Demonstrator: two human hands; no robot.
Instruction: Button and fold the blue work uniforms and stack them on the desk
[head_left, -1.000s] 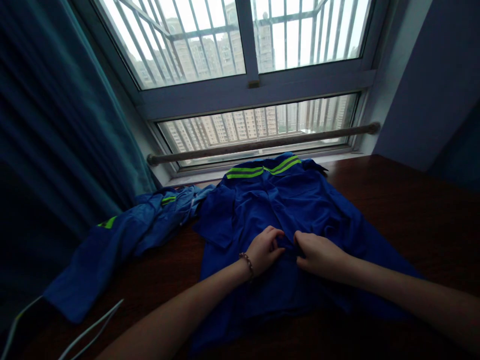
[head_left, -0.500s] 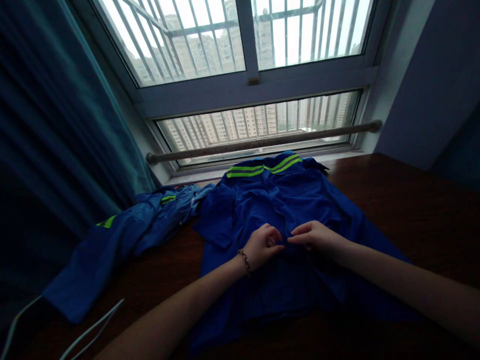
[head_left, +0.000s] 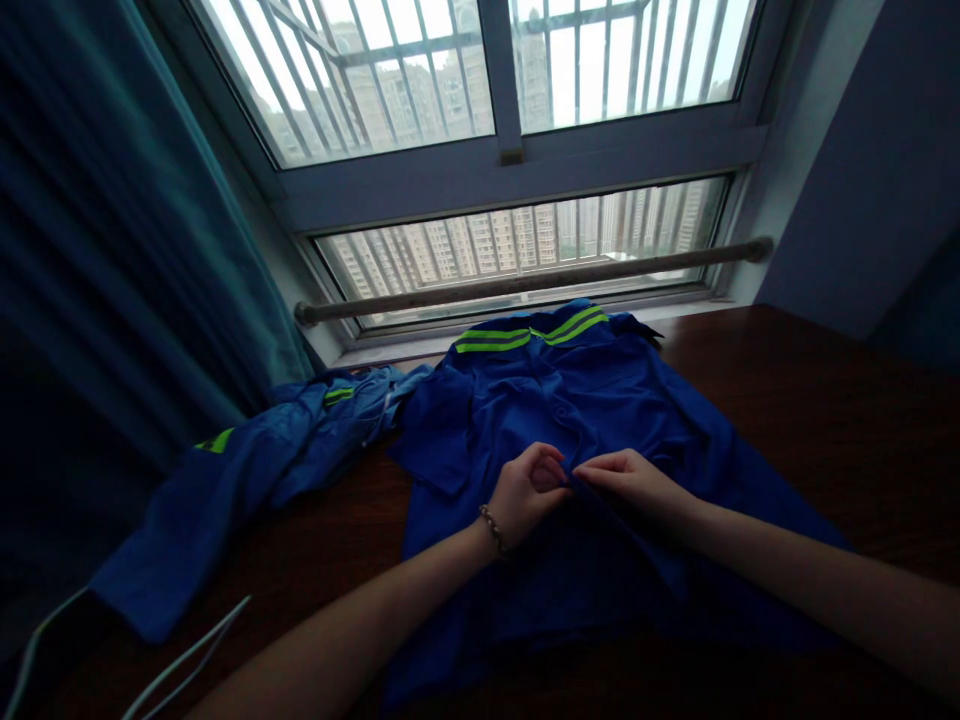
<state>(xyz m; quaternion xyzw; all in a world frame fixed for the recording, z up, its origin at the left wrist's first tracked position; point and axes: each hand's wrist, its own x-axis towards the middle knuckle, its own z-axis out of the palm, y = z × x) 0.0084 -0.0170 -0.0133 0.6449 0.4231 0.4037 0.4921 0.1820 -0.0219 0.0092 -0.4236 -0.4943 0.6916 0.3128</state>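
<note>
room over tabletop (head_left: 795,400) right of blue shirt (head_left: 510,400), crumpled garment (head_left: 300,455) blocking left, bar (head_left: 540,282) beyond

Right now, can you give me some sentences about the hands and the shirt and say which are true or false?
1. The bright blue cloth shirt with neon green stripes lies on the brown wooden table. True.
2. The dark linked bracelet is on the right arm. False: the bracelet is on the bare left arm.
3. The bare right hand pinches the shirt. True.
4. The bare left hand is far from the right hand. False: the left hand is beside the right hand.
</note>
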